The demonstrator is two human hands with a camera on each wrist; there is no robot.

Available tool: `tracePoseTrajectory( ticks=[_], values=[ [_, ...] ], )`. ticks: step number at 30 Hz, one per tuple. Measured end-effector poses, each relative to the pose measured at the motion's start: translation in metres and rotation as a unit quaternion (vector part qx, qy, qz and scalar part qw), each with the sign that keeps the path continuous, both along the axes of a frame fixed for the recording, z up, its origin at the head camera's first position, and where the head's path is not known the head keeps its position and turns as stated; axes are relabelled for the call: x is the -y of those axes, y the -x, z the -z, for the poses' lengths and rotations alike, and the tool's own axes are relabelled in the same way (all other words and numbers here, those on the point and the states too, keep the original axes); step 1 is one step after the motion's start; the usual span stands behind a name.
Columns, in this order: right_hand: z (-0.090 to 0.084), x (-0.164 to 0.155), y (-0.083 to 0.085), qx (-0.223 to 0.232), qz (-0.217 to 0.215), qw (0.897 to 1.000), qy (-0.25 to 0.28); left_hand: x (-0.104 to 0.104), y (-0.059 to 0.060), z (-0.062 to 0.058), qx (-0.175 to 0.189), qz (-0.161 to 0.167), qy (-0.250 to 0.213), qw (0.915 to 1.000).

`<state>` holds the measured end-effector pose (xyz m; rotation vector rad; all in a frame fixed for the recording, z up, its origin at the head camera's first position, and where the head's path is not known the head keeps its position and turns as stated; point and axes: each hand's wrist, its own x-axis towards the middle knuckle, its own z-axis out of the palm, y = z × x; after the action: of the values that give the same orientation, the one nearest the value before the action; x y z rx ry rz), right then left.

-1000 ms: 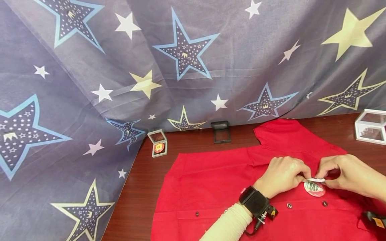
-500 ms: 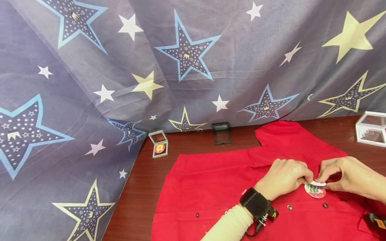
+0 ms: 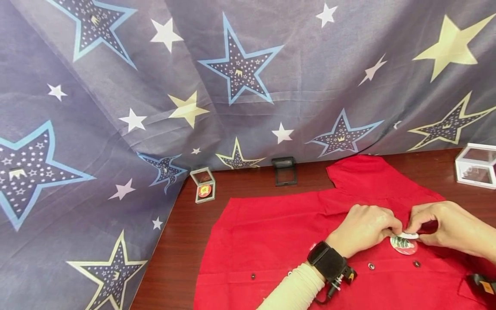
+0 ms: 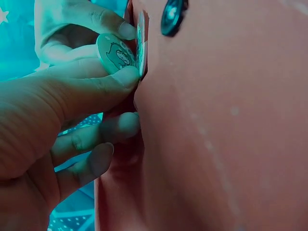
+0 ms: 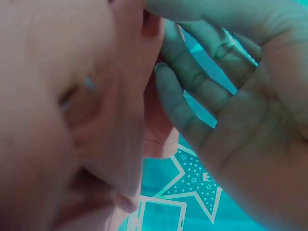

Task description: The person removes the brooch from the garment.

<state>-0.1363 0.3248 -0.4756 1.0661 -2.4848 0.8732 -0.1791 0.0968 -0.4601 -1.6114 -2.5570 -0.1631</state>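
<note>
We pinch the white-rimmed badge (image 3: 409,236) between left hand (image 3: 360,229) and right hand (image 3: 451,226), tilted beside the tree badge (image 3: 404,246) on the red shirt (image 3: 279,232), forward of the rear edge of the worktop (image 3: 164,254); grip unchanged since one second ago; left wrist view adds its printed face

Matt cloth shirt (image 3: 271,232), smooth badge (image 4: 113,52); glossy button (image 4: 173,17), wood-grained table (image 3: 242,183)

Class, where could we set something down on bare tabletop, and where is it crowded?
Bare wood lies between the pale case and black case, and, at left, between the red shirt and starry cloth. Crowded: the round badges, where left hand and right hand work.
</note>
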Motion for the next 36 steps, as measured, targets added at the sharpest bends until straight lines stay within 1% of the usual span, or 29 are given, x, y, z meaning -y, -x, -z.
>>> tracePoseTrajectory(
  ticks=[5, 8, 12, 17, 22, 26, 32, 36],
  values=[
    [0.0015, -0.0032, 0.0014, -0.006, -0.003, 1.0, -0.003, 0.0006, 0.0023, -0.0003, 0.003, -0.005, 0.0, 1.0],
    [0.0028, -0.0044, 0.0006, 0.002, -0.006, 1.0, -0.001, 0.0002, 0.0026, 0.0, 0.008, -0.007, 0.004, 0.9999],
    [0.004, -0.0053, -0.0001, 0.008, -0.008, 1.0, 0.003, 0.0004, 0.0027, 0.0006, 0.012, -0.002, 0.005, 0.9999],
    [0.0041, -0.0064, 0.0014, -0.005, -0.012, 1.0, 0.001, 0.0019, 0.0035, 0.0002, 0.018, 0.006, -0.004, 0.9998],
    [0.0042, -0.0067, 0.0026, -0.009, -0.011, 1.0, -0.001, 0.0029, 0.0041, 0.0004, 0.012, 0.013, -0.003, 0.9998],
    [0.0041, -0.0077, 0.0034, -0.005, -0.01, 1.0, 0.0, 0.003, 0.0047, -0.0001, 0.003, 0.017, 0.001, 0.9999],
    [0.0031, -0.0083, 0.002, -0.005, -0.014, 1.0, 0.004, 0.0027, 0.0042, -0.0006, 0.007, 0.021, 0.007, 0.9997],
    [0.0018, -0.0058, 0.0014, -0.009, -0.017, 1.0, 0.006, 0.0024, 0.0046, -0.0008, -0.003, 0.029, 0.013, 0.9995]
  ],
)
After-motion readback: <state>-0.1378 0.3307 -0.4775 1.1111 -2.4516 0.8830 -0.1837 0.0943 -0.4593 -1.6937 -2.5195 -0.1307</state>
